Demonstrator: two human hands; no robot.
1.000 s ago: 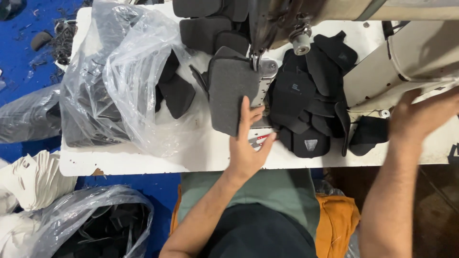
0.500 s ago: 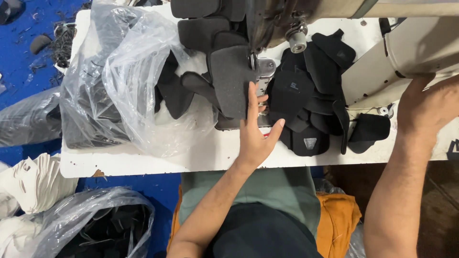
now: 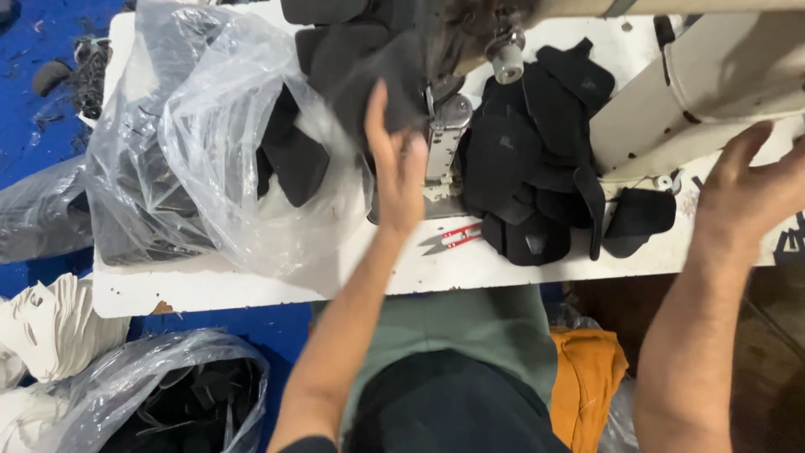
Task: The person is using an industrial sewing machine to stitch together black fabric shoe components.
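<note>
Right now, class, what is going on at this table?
A person sits at a white table with a sewing machine. The left hand presses a dark fabric piece near the needle area, open, no closed grip. The right hand rests open on the machine's right side. A pile of black cut pieces lies beside the machine, red-handled snips in front, and a clear plastic bag to the left.

The black pieces (image 3: 528,159) on the right look like matt cloth or foam, soft and without shine. The clear bag (image 3: 210,143) on the left is thin glossy plastic, very wrinkled. The table top (image 3: 210,289) is white and smooth. The needle part (image 3: 444,134) of the machine is bare shiny metal.
</note>
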